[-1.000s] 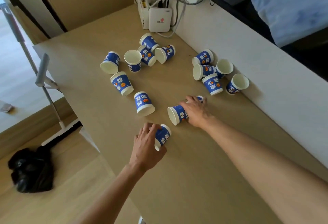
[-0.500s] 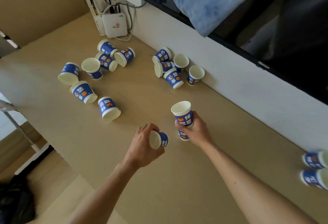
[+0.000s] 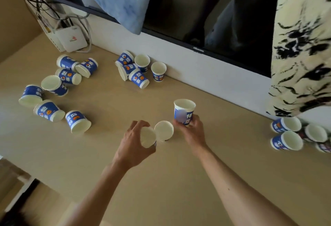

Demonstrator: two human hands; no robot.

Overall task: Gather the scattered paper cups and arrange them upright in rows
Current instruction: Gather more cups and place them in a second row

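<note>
Paper cups (image 3: pixel 286 140) at the right edge look blurred, outermost one cut off.

On the bench (image 3: pixel 111 168), a standing cup (image 3: pixel 163 130) sits between both hands. The left hand (image 3: pixel 133 147), just left of it, holds a tilted cup (image 3: pixel 147 137). The right hand (image 3: pixel 193 132), behind and right, holds a raised cup (image 3: pixel 184 112). Scattered cups (image 3: pixel 49 113) lie far left, a cluster of cups (image 3: pixel 138 78) sits against the back wall (image 3: pixel 206 71), and upright cups (image 3: pixel 286 141) stand far right.

At 3 o'clock the cups (image 3: pixel 316 133) were blurred; the edge cut one off. The left hand (image 3: pixel 134 145) hid most of its cup (image 3: pixel 147 137).
</note>
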